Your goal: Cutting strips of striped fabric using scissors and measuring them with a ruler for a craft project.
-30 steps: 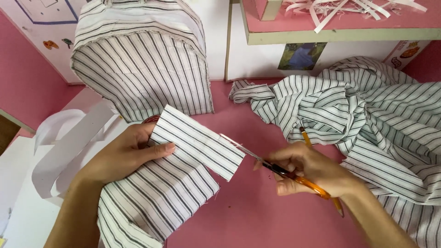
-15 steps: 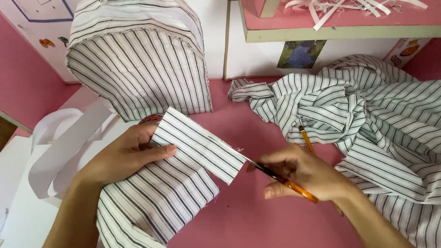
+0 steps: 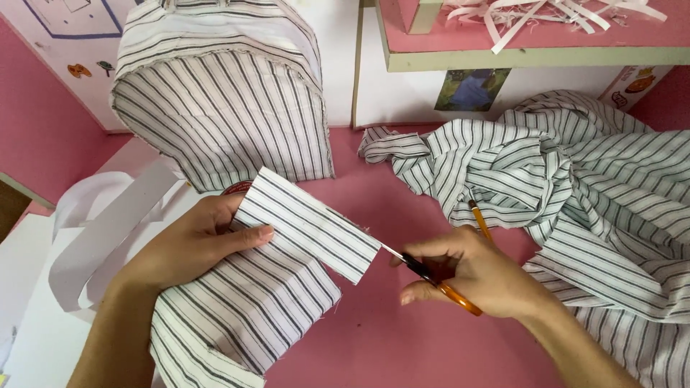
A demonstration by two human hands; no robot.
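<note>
Slid further along the striped strip (image 3: 305, 226): scissors (image 3: 431, 276) clenched in right hand (image 3: 478, 276); left hand (image 3: 194, 241) pinching it. Best kept taut.

Striped fabric (image 3: 287, 237) hides the scissors' (image 3: 431, 276) blade tips.

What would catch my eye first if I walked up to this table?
Probably the two hands at the centre: the left hand pins a striped cloth strip while the right hand works orange-handled scissors at its edge. Behind them stands a striped backpack, and a crumpled heap of the same fabric fills the right side of the pink table.
</note>
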